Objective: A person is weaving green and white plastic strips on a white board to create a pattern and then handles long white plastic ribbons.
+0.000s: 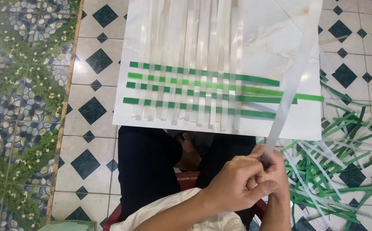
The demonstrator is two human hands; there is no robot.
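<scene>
Here, 2 hands (254,179) around 1 white strip (290,81), 4 green strips (203,90) woven.

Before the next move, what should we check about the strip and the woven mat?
1. White strip held in both hands: left hand, right hand: ok.
2. Strip free of kinks: ok, as far as it shows.
3. Green strips lying straight across the white strips: ok.
4. Board flat on the tiled floor: ok.
5. Loose strip pile clear of the mat: ok.
6. Strip's far end: cannot tell, out of view.

Both hands (254,179) on white strip (293,77)
</scene>
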